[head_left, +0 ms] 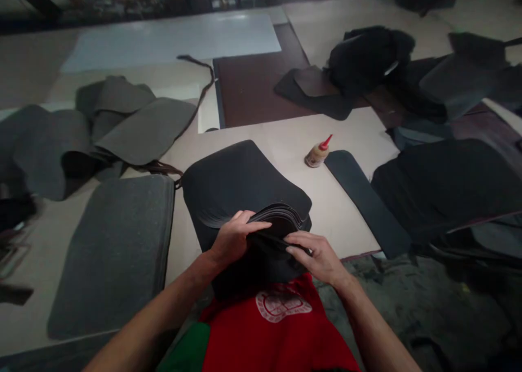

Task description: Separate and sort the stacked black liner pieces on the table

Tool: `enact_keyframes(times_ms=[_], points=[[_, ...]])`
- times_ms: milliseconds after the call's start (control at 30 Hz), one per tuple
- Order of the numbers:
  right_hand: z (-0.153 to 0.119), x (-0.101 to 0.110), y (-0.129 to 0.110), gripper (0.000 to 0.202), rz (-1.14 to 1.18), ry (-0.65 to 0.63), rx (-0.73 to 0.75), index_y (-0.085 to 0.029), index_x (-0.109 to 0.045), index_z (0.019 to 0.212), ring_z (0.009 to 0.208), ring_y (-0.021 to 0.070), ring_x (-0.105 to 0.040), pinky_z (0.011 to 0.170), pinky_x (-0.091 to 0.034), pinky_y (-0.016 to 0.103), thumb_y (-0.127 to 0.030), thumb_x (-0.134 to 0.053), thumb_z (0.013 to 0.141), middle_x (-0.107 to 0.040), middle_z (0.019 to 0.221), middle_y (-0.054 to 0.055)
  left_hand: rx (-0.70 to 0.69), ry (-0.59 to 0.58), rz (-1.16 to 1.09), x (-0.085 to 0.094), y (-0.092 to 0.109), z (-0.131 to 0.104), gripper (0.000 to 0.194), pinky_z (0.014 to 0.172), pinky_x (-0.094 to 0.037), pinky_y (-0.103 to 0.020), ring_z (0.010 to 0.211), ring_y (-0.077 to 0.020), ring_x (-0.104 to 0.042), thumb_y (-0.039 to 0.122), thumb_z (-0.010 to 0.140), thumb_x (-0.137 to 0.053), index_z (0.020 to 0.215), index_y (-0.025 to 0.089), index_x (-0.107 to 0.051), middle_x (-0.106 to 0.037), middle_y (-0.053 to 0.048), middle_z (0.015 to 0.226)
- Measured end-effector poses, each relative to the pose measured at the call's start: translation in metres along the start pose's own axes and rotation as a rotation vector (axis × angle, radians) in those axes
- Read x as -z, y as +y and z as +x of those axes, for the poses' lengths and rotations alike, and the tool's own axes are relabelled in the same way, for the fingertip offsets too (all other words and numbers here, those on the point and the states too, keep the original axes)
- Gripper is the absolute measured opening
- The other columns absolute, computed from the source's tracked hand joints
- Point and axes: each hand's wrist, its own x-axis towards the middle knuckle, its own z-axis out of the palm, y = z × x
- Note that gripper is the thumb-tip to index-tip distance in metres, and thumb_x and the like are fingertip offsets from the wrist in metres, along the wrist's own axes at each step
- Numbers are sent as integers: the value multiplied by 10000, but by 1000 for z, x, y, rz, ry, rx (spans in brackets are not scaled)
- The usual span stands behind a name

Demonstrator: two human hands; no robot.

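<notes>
In front of me lies a stack of thin black sheets (240,176) with rounded corners, its near edge bent upward so the layers fan apart. My left hand (234,236) pinches the lifted layers at that edge, thumb reaching along the gap. On the right, my right hand (314,252) grips the edge of a lower black sheet between thumb and fingers. Dark space shows between the raised layers and the lower part. Whether the sheets are leather or another material I cannot tell.
A glue bottle (317,154) with a red nozzle stands right of the stack, near a long black strip (367,203). A grey stack (118,252) lies left. Loose grey pieces (147,127) sit behind it; dark piles (452,181) are on the right.
</notes>
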Motion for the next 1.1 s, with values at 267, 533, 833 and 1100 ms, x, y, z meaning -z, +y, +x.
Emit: enact_keyframes(times_ms=[267,533,833,1100], points=[[6,-20,11,228,-61,143,-26,-209,-741,1053,888,201,-732,820,-575,315,-296,-540,988,-779,978,73,-14,16,36,-1,0,1,503,883,-539,-363,1023,-225,-571,65,921,-463,1263,367,-675,-619,-71,1176],[25,-32,18,287,-26,366,-359,-200,-617,715,551,129,-537,556,-428,244,-429,-631,888,-606,619,-25,-49,-22,73,1,0,-2,606,921,-549,-380,1099,-248,-553,137,933,-480,1508,315,-415,-599,-90,1246],[23,-30,12,231,23,369,-352,-203,-607,783,564,126,-520,550,-427,242,-405,-628,894,-572,641,-27,-166,41,124,-6,-11,-8,508,882,-563,-389,1139,-257,-552,134,952,-477,1360,417,-584,-565,-95,1259],[-5,-5,-12,113,-11,255,54,-227,-702,1029,930,188,-664,792,-567,318,-234,-653,927,-689,991,75,-40,-15,49,5,2,3,555,853,-549,-371,1005,-233,-568,73,918,-468,1350,394,-601,-600,-78,1188]])
